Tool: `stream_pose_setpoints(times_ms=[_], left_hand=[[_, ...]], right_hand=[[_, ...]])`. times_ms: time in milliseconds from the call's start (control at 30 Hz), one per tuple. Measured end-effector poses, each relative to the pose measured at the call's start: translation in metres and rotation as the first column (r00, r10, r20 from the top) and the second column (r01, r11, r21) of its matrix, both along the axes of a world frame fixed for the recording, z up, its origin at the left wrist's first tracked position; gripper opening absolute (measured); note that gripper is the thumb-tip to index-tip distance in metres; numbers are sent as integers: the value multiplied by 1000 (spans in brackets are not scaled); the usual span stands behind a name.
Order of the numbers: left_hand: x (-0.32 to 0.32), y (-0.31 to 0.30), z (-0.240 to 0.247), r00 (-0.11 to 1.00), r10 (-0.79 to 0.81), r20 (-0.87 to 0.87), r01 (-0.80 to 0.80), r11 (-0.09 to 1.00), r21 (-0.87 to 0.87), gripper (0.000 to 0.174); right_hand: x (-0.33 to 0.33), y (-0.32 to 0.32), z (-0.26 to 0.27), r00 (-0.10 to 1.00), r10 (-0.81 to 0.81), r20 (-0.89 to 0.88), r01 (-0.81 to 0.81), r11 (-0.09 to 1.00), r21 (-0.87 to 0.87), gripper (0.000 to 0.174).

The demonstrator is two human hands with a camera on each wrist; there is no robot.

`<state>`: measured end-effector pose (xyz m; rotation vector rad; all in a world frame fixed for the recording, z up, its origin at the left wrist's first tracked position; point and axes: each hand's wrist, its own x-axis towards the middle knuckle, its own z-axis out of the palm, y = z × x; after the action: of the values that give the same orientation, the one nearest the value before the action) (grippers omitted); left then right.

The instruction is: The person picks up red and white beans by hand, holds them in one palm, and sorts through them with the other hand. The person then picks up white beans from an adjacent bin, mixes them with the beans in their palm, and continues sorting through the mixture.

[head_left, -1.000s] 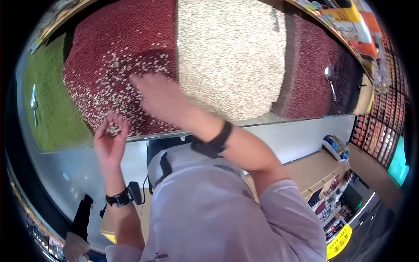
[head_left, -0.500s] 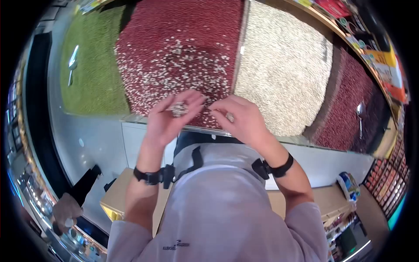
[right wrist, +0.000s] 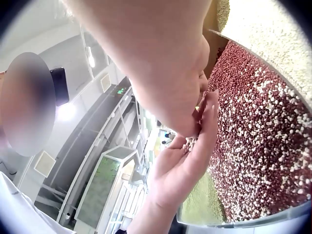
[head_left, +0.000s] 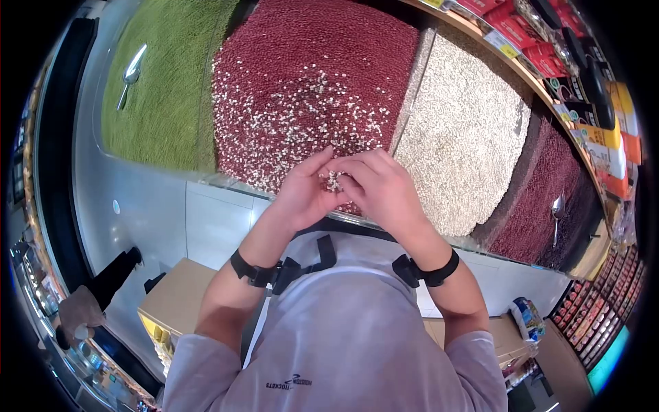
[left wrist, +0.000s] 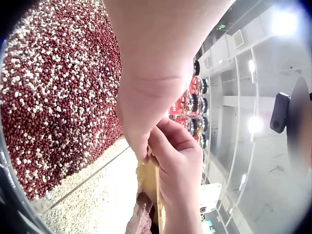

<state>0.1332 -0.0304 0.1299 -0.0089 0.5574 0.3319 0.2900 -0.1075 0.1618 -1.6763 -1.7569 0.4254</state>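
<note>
A glossy metal scoop point(head_left: 130, 73) lies at upper left; matt grey cloth shirt point(head_left: 329, 343) fills bottom center.

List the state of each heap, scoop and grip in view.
Left grip: palm up, holding pale grains.
Right grip: fingers bent over left palm; any contents hidden.
Red beans: heaped, strewn with pale grains.
White grains: heaped.
Green beans: heaped.
Left scoop: lying on green beans.
Right scoop: lying on dark beans.

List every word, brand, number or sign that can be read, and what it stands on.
"HOUSTON", upside down, on the shirt.
"ROCKETS", beside it on the shirt.
Too small or blurred to read: red packets, yellow shelf tag, jar labels, other shop print.
</note>
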Motion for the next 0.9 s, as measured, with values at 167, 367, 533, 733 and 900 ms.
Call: stream_pose_setpoints(times_ms=[167,367,533,733,900], left_hand=[[-9,2,-14,996,50,-73,-50,999,5,30],[-8,10,-5,969,107,-221,-106,994,17,30],[-16,18,-14,988,114,-102,-116,993,-16,31],[-12,24,5,963,134,-234,-133,991,20,26],[-11,25,11,968,128,-215,-124,992,36,24]], right_hand=[[-14,13,-5,995,61,83,-62,998,7,17],[-23,31,-16,980,116,165,-94,987,-132,20],[-29,41,-20,1000,6,17,-4,997,-79,15],[-25,45,-15,995,-9,-99,5,999,-49,13],[-23,44,-12,991,-7,-133,6,1000,-3,14]])
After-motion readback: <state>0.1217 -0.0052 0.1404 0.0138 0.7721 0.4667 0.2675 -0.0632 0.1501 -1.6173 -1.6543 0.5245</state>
